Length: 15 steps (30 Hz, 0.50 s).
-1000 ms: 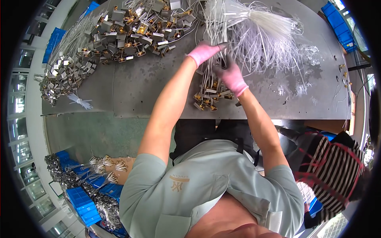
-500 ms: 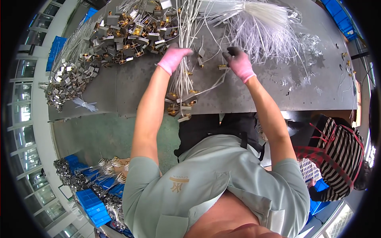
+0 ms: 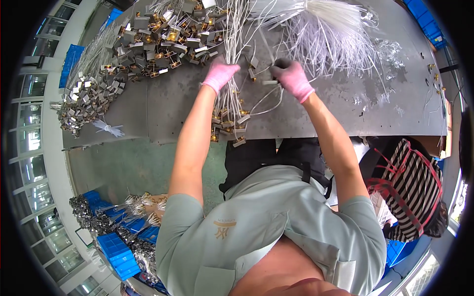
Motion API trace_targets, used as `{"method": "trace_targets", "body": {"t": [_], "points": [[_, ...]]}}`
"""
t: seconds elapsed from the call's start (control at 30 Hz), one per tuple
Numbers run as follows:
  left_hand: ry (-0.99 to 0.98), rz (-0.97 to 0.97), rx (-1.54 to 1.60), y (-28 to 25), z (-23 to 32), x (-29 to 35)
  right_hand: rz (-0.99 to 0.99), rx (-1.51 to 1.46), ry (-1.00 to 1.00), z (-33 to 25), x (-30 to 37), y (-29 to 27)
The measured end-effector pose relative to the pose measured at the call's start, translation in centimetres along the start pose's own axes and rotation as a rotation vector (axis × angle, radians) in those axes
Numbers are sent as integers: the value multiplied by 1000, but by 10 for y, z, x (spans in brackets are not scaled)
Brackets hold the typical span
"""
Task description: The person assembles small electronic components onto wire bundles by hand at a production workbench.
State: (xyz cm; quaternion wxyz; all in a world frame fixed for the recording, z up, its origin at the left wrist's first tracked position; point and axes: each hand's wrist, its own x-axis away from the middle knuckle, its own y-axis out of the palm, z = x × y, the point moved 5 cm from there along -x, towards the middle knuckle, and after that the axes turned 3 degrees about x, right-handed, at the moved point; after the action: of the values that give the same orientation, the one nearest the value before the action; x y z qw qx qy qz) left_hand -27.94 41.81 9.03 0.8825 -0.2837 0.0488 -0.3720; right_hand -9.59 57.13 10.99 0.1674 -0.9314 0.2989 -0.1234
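Observation:
My left hand (image 3: 220, 75), in a pink glove with dark fingers, is closed around a bundle of thin white wires (image 3: 232, 42). Small metal-and-brass parts (image 3: 228, 127) on the wires hang below it at the table's near edge. Gloved the same way, my right hand (image 3: 292, 79) has its fingers pinched on a white wire, which curves back toward the bundle. Close to those fingertips is a small silver part (image 3: 270, 82). Between the hands lies another wired part (image 3: 253, 74).
A large heap of wired metal parts (image 3: 163, 47) covers the table's (image 3: 340, 113) far left, beside a smaller pile (image 3: 91, 101). A tied bunch of white strands (image 3: 321, 39) lies far right. Blue crates (image 3: 117, 256) stand at lower left. A person in stripes (image 3: 412, 187) is at right.
My right hand has shifted slightly left, and its fingers have drawn closer together by the small part. My left hand, with the wire bundle, has moved a little right.

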Motion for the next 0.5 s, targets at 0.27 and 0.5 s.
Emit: {"method": "trace_targets", "body": {"t": [0.27, 0.5], "points": [[-66, -130, 206, 17, 38, 11, -253, 521, -146, -13, 34, 85], [-60, -179, 242, 18, -26, -16, -266, 425, -715, 0, 69, 62]]}}
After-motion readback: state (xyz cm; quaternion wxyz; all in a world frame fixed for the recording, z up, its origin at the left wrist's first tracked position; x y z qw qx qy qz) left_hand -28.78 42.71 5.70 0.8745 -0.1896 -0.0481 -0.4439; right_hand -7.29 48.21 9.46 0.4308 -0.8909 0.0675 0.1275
